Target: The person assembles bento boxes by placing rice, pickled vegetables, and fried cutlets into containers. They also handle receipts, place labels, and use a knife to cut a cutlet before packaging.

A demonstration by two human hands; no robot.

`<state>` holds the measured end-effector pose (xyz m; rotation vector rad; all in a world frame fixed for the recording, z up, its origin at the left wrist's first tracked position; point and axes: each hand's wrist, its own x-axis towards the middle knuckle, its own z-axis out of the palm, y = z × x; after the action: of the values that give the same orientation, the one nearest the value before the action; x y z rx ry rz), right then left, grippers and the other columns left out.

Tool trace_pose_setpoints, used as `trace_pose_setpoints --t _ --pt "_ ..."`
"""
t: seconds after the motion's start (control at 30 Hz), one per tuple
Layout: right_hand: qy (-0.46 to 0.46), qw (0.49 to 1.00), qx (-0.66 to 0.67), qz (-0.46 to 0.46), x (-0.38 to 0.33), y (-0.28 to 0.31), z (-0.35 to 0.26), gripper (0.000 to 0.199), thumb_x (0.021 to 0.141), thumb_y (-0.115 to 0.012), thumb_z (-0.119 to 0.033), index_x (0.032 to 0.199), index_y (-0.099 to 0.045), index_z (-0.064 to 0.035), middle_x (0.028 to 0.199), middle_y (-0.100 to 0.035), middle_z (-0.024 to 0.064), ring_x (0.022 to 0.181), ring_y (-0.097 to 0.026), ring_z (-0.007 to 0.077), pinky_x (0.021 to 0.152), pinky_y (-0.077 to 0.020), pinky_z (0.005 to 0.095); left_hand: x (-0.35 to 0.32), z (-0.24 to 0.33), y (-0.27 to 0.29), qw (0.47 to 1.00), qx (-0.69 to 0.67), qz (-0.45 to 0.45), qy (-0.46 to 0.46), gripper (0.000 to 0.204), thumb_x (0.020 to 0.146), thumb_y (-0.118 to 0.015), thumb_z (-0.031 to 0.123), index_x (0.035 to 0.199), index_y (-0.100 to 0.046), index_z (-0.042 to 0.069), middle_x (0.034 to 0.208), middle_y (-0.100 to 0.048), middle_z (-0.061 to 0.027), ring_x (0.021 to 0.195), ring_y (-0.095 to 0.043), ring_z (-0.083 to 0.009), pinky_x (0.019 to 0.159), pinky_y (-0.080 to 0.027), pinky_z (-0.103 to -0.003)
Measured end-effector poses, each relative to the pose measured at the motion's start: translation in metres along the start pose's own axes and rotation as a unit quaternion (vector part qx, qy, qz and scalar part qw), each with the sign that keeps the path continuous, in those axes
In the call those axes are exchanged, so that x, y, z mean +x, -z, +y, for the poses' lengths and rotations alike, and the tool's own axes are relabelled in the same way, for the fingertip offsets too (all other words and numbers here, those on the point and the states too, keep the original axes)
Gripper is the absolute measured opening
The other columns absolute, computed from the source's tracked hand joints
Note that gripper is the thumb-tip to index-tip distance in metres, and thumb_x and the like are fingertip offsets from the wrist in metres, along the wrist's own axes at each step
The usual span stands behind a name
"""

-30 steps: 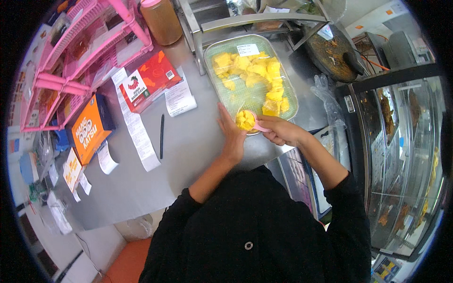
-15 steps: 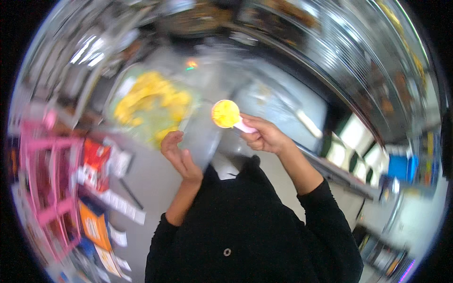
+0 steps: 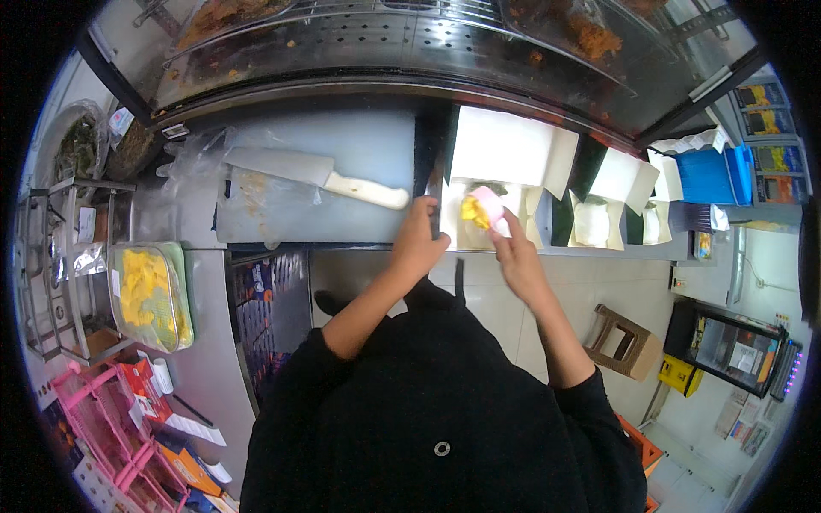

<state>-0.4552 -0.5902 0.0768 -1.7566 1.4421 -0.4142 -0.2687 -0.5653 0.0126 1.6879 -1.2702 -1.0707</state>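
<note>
My right hand (image 3: 520, 261) grips a pink scoop (image 3: 487, 205) by its handle. The scoop is tilted, with soft yellow food (image 3: 473, 212) at its left edge, above an open cardboard box (image 3: 500, 147) with a white inside. Something dark green lies in the box, partly hidden by the scoop. My left hand (image 3: 417, 244) is at the box's dark left side, thumb and fingers closed about its edge. To the left, a white-handled knife (image 3: 363, 188) rests on a pale cutting board (image 3: 342, 224) partly covered with clear plastic.
More open boxes (image 3: 592, 224) stand in a row to the right. A clear tub (image 3: 181, 299) of yellow food sits at left, above a pink basket (image 3: 111, 419). A glass-fronted case (image 3: 385, 81) runs along the back. On the floor is a brown stool (image 3: 623, 342).
I have turned rightward, from the tub of yellow food to the boxes. The filled scoop, held level before, is now tilted over a box. My left hand, previously free, is at that box's side.
</note>
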Motion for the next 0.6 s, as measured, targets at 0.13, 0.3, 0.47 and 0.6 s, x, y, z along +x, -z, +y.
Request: trace_pose_setpoints --t 0.13,0.3,0.47,0.6 --pt "0.146 0.934 -0.325 -0.012 0.004 -0.014 -0.016 0.048 0.094 -0.048 -0.018 0.138 -0.033 -0.0091 0.068 -0.060 0.0175 0.056 -0.058 0.0343 0.051 -0.0431 0.0409 -0.004 0.006 0.005 0.996 -0.093 -0.004 0.016 0.059 0.072 -0.065 0.004 0.124 -0.038 0.001 0.113 -0.054 -0.0175 0.098 -0.059 -0.0276 0.084 -0.049 -0.036" --pt "0.029 0.999 0.008 0.019 0.023 -0.010 0.007 0.047 0.095 -0.046 -0.023 0.138 -0.035 -0.0101 0.060 -0.048 0.0043 0.043 -0.046 0.0155 0.041 -0.0379 0.0298 -0.003 0.001 0.002 0.997 -0.079 -0.007 0.020 0.059 0.073 -0.067 0.005 0.124 -0.038 -0.001 0.113 -0.054 -0.0175 0.101 -0.058 -0.0269 0.083 -0.050 -0.035" --pt "-0.158 0.880 0.419 -0.155 0.012 0.014 -0.062 0.048 0.098 -0.043 -0.031 0.139 -0.029 -0.0122 0.058 -0.033 -0.0042 0.040 -0.027 0.0048 0.034 -0.0191 0.0189 -0.033 0.005 0.028 0.989 -0.115 0.056 -0.072 0.053 0.075 -0.073 0.014 0.119 -0.046 0.003 0.108 -0.057 -0.0107 0.087 -0.059 -0.0196 0.073 -0.050 -0.031" --pt "-0.130 0.857 0.396 -0.305 0.004 -0.060 -0.132 0.039 0.096 -0.045 -0.031 0.130 -0.037 -0.0140 0.060 -0.039 -0.0025 0.041 -0.027 0.0042 0.035 -0.0186 0.0187 -0.093 0.003 0.144 0.966 -0.051 0.242 -0.071 0.030 0.076 -0.071 0.014 0.100 -0.055 0.005 0.093 -0.059 -0.0091 0.083 -0.058 -0.0214 0.073 -0.046 -0.033"
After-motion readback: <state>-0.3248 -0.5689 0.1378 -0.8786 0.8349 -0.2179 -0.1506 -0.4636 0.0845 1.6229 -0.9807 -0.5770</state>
